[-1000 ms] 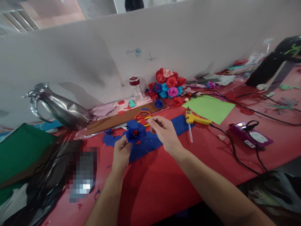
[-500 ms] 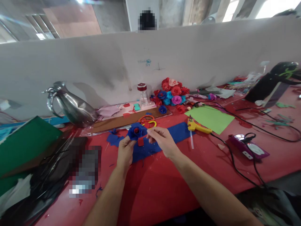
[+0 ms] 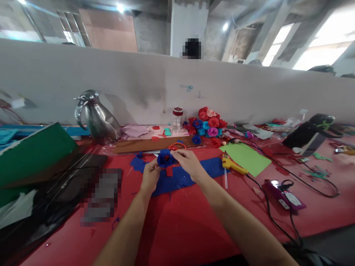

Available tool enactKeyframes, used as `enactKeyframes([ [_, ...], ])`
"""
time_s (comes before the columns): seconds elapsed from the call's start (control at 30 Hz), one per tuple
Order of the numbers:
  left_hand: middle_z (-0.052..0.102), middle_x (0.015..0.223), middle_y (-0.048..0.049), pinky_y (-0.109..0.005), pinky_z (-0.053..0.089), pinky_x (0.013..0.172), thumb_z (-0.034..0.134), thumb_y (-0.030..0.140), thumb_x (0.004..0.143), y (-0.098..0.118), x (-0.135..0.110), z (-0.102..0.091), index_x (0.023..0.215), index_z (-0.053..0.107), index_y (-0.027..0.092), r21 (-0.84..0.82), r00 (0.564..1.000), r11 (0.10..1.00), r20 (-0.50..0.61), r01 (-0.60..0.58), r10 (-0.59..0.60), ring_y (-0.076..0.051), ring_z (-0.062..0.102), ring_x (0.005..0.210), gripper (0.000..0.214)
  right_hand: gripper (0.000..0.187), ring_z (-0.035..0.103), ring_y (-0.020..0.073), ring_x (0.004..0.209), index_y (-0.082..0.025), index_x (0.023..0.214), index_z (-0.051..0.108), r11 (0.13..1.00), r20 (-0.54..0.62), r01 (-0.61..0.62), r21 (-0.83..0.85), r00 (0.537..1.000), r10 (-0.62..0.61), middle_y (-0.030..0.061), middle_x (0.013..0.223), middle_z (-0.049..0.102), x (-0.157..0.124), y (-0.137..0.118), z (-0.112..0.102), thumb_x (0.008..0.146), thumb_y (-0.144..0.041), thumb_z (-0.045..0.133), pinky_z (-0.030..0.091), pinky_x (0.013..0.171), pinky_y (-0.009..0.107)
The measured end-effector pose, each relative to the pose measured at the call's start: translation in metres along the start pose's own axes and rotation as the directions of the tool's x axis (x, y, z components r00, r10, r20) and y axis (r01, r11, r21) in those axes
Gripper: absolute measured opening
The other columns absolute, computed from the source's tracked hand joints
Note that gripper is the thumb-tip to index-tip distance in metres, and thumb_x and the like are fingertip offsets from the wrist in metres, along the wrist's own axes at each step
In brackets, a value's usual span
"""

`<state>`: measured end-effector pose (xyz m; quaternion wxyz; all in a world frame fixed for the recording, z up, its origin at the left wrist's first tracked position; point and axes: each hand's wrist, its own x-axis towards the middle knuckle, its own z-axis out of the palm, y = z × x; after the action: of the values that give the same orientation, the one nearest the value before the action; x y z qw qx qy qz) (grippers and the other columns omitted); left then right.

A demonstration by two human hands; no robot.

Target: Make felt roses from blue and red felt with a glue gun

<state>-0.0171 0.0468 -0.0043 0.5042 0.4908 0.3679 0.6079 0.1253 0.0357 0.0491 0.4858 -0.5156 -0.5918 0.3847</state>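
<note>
1. The person's left hand (image 3: 151, 176) is closed around the base of a blue flower (image 3: 165, 159) with a red centre and holds it just above the table (image 3: 191, 221).
2. The right hand (image 3: 188, 164) has its fingertips pressed together, pinching the flower's right side.
3. A small red scrap (image 3: 169, 171) shows just under the flower. It is hard to tell whether it hangs from the flower or lies on the blue sheet (image 3: 199, 171) spread beneath both hands.
4. Scissors (image 3: 176, 145) lie just behind the flower. A glue gun (image 3: 233, 165) and green paper (image 3: 245, 157) lie to the right, near the right hand.
5. The widest open stretch of tabletop lies under the forearms. A white partition (image 3: 111, 81) closes the far edge.
6. The left hand hides the flower's underside, and the bottom edge cuts off both forearms.
</note>
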Motion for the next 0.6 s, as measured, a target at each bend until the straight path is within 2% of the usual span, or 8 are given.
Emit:
enactKeyframes([
  [0.1, 0.070, 0.067, -0.0020, -0.035, 0.047, 0.083, 0.075, 0.036, 0.059, 0.003, 0.000, 0.000, 0.068, 0.074, 0.017, -0.005, 1.000, 1.000, 0.005, 0.004, -0.004, -0.022, 0.062, 0.079, 0.022, 0.022, 0.058, 0.0129, 0.063, -0.017, 0.074, 0.069, 0.976, 0.008, 0.120, -0.184, 0.993, -0.120, -0.0001, 0.068, 0.067, 0.005, -0.008, -0.004, 0.077, -0.036, 0.057, 0.042, 0.062, 0.024],
  [0.2, 0.069, 0.065, -0.0010, -0.034, 0.047, 0.081, 0.076, 0.036, 0.058, 0.004, 0.001, -0.001, 0.067, 0.073, 0.017, -0.051, 0.999, 0.998, -0.035, 0.023, -0.025, -0.021, 0.061, 0.076, 0.022, 0.027, 0.061, 0.0138, 0.064, -0.018, 0.083, 0.069, 0.900, 0.023, 0.165, -0.403, 0.985, -0.171, 0.0011, 0.071, 0.069, 0.015, -0.007, -0.017, 0.083, -0.037, 0.050, 0.044, 0.061, 0.023],
  [0.27, 0.068, 0.063, -0.0002, -0.033, 0.046, 0.080, 0.077, 0.035, 0.057, 0.003, 0.002, -0.002, 0.064, 0.072, 0.017, -0.114, 0.997, 0.993, -0.062, 0.039, -0.046, -0.019, 0.060, 0.073, 0.020, 0.032, 0.064, 0.0153, 0.073, -0.018, 0.094, 0.068, 0.789, 0.013, 0.116, -0.603, 0.991, -0.135, 0.0034, 0.082, 0.071, 0.027, 0.001, -0.026, 0.090, -0.034, 0.040, 0.046, 0.066, 0.024],
  [0.3, 0.067, 0.062, 0.0001, -0.032, 0.046, 0.080, 0.077, 0.034, 0.056, 0.002, 0.003, -0.002, 0.063, 0.072, 0.017, -0.147, 0.996, 0.988, -0.071, 0.047, -0.058, -0.018, 0.059, 0.071, 0.019, 0.033, 0.065, 0.0158, 0.081, -0.018, 0.102, 0.066, 0.678, 0.038, 0.091, -0.730, 0.995, -0.094, 0.0046, 0.091, 0.072, 0.035, 0.006, -0.029, 0.091, -0.029, 0.037, 0.047, 0.072, 0.025],
  [0.33, 0.067, 0.062, 0.0002, -0.032, 0.046, 0.079, 0.077, 0.033, 0.056, 0.000, 0.003, -0.002, 0.063, 0.072, 0.017, -0.177, 0.995, 0.983, -0.076, 0.054, -0.069, -0.018, 0.059, 0.070, 0.019, 0.031, 0.065, 0.0177, 0.090, -0.016, 0.106, 0.065, 0.614, 0.057, 0.083, -0.785, 0.996, -0.062, 0.0075, 0.100, 0.071, 0.042, 0.012, -0.031, 0.088, -0.023, 0.040, 0.047, 0.077, 0.026],
  [0.47, 0.067, 0.060, -0.0006, -0.034, 0.048, 0.075, 0.078, 0.034, 0.055, -0.005, 0.006, -0.005, 0.061, 0.070, 0.016, -0.223, 0.991, 0.973, -0.105, 0.055, -0.080, -0.018, 0.059, 0.067, 0.021, 0.041, 0.060, 0.0222, 0.107, -0.012, 0.113, 0.063, 0.452, 0.209, 0.166, -0.876, 0.977, 0.045, 0.0134, 0.115, 0.067, 0.068, 0.034, -0.031, 0.073, -0.009, 0.058, 0.042, 0.093, 0.028],
  [0.6, 0.066, 0.059, -0.0011, -0.034, 0.050, 0.072, 0.078, 0.036, 0.056, -0.003, 0.008, -0.008, 0.059, 0.070, 0.016, -0.239, 0.989, 0.971, -0.145, -0.008, -0.028, -0.020, 0.061, 0.070, 0.022, 0.041, 0.056, 0.0238, 0.114, -0.011, 0.116, 0.060, 0.297, 0.303, 0.256, -0.920, 0.945, 0.125, 0.0159, 0.118, 0.065, 0.077, 0.044, -0.024, 0.075, -0.006, 0.055, 0.040, 0.096, 0.030],
])
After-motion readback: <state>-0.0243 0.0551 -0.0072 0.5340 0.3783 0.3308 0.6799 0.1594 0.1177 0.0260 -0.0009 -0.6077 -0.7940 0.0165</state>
